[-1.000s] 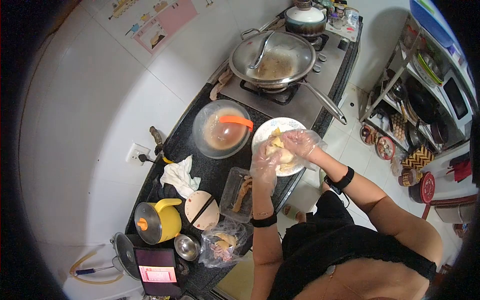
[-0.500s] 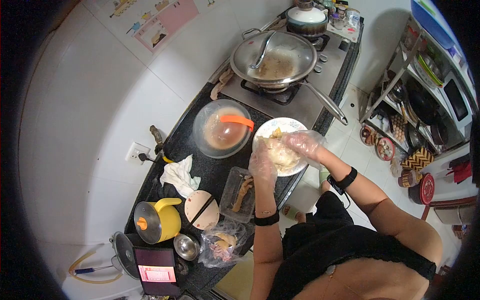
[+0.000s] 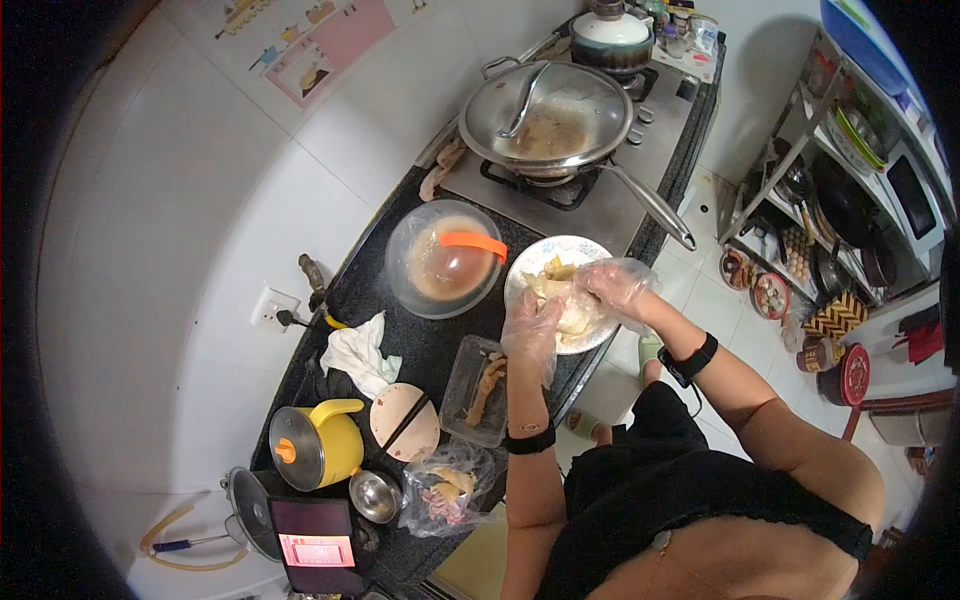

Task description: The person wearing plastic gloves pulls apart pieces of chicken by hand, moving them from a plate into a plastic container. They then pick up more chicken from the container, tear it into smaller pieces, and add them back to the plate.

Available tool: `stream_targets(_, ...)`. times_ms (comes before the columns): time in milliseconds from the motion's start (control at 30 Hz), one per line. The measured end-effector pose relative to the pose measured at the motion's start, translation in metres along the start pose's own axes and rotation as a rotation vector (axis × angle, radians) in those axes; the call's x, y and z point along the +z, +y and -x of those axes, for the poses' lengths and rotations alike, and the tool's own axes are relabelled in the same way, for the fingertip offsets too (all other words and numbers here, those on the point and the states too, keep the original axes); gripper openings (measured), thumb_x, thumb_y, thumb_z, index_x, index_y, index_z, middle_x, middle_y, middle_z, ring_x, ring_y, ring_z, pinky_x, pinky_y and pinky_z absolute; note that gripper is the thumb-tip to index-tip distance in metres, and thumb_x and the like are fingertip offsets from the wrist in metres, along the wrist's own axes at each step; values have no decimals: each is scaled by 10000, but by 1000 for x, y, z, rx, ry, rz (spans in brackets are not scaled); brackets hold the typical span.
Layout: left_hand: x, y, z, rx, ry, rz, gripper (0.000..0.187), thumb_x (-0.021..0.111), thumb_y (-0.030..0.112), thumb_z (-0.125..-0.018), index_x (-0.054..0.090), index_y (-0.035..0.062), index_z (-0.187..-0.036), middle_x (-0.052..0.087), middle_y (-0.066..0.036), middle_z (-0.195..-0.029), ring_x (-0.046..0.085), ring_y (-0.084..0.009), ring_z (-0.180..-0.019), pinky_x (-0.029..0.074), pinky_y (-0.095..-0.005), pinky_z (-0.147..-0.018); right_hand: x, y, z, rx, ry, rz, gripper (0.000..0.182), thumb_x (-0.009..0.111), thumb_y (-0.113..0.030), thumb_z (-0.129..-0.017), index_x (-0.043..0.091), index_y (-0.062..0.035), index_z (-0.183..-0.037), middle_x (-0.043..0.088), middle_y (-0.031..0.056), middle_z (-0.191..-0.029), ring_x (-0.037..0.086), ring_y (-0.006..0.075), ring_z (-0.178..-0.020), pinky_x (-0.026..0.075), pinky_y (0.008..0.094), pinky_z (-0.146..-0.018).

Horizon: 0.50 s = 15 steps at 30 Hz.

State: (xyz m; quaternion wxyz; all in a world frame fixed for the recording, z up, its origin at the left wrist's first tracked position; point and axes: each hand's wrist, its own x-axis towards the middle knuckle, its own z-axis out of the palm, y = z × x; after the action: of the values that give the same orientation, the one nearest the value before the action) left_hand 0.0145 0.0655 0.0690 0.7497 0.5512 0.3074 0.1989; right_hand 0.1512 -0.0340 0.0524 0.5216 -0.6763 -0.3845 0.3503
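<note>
A pale piece of poultry [image 3: 574, 312] lies on a white patterned plate [image 3: 590, 343] near the counter's front edge. Both hands wear clear plastic gloves. My left hand [image 3: 533, 325] holds the poultry at its left side, with the fingers curled against it. At its upper right, my right hand [image 3: 608, 284] has its fingers closed on the meat. Yellowish pieces [image 3: 556, 268] show at the plate's back edge. Left of the plate is a clear bowl [image 3: 445, 259] of cloudy liquid with an orange strip at its rim.
A lidded pan [image 3: 547, 112] stands on the stove, its handle [image 3: 652, 205] reaching toward the front edge. Near my left forearm are a plastic tray [image 3: 475, 390], a plastic bag [image 3: 447, 490], chopsticks [image 3: 407, 426] on a small plate, a yellow pot [image 3: 335, 445] and a tablet [image 3: 315, 545].
My fingers have shifted slightly on the poultry, and my right hand has moved a little to the right. More of the meat shows between my hands.
</note>
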Motion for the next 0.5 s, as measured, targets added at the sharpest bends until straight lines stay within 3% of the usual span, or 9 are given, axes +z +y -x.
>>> stream_targets(67,-8,-12,-9,24,-23,-436,249,598,67,-771,543,-39,-990,577,-92,-873,553,-123,-755,455,-272,-664,2,1,-1,-83,-7,42,200,539,-185,-828,578,-4,-903,563,20,-829,502,97,-797,422,240,-724)
stream_targets(167,5,16,9,126,-3,-669,246,624,108,-759,571,-7,-970,578,-86,-865,547,-119,-747,449,-260,-656,7,-30,5,-194,-9,-211,156,550,-138,-796,574,-2,-870,544,22,-789,494,107,-760,421,253,-691)
stream_targets(233,15,33,18,80,43,-704,231,628,117,-753,585,-3,-946,582,-87,-865,546,-122,-743,446,-255,-655,0,-47,6,-241,-74,393,123,549,-99,-782,570,-11,-865,527,21,-769,492,102,-730,417,256,-670)
stream_targets(300,11,23,12,34,93,-737,218,633,126,-747,600,0,-922,586,-87,-865,544,-124,-739,442,-251,-653,1,-38,3,-307,-19,405,130,548,-92,-779,566,-10,-878,526,17,-765,489,90,-718,414,251,-659)
stream_targets(367,-9,-16,-9,115,-8,-616,192,618,135,-751,616,5,-893,589,-101,-886,550,-140,-747,445,-260,-658,4,-26,-1,-373,37,416,139,547,-85,-777,562,-8,-891,526,14,-760,487,78,-706,411,246,-648)
stream_targets(400,-9,-15,-7,114,-9,-616,192,618,135,-751,616,5,-893,589,-101,-886,550,-140,-747,445,-260,-658,5,-20,-2,-289,28,292,133,534,-80,-788,564,-10,-897,531,6,-765,490,68,-708,411,237,-648)
stream_targets(467,-6,-13,-3,310,149,-801,180,608,121,-751,617,-2,-882,596,-109,-878,553,-145,-718,447,-261,-640,10,-6,-4,-205,19,168,130,522,-75,-798,565,-12,-903,537,-2,-770,493,57,-711,412,228,-648)
stream_targets(500,-9,-18,-6,309,150,-802,180,608,121,-751,617,-2,-882,596,-109,-878,553,-145,-718,447,-261,-640,14,2,-5,-134,29,-126,124,526,-102,-811,568,-24,-898,554,5,-780,507,75,-714,423,234,-657)
